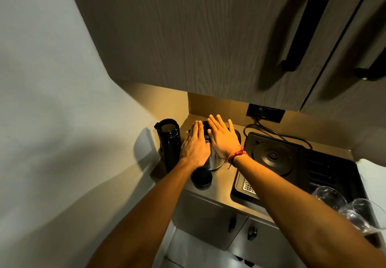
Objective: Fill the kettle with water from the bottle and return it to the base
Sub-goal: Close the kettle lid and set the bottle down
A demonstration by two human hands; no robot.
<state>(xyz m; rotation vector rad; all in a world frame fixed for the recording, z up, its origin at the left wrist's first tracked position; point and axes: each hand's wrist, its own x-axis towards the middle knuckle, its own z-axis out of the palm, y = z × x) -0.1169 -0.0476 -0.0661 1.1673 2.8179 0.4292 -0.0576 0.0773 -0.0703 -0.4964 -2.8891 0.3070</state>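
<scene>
A steel kettle (216, 161) with a black top stands on the counter near the back corner, mostly hidden under my hands. My left hand (195, 144) and my right hand (222, 137) hover flat over it, fingers spread, holding nothing. To its left stands a tall black bottle (169, 142), upright with its mouth uncovered. A round black cap (201, 178) lies on the counter in front of the kettle. The kettle's round black base (271, 156) sits to the right on a black tray (342, 175), empty.
A power cord (277, 135) runs from a wall socket (265, 112) to the base. Two upturned glasses (342, 203) stand at the right on the tray's edge. Overhead cabinets (208, 38) hang low above the counter (222, 186). A wall closes the left side.
</scene>
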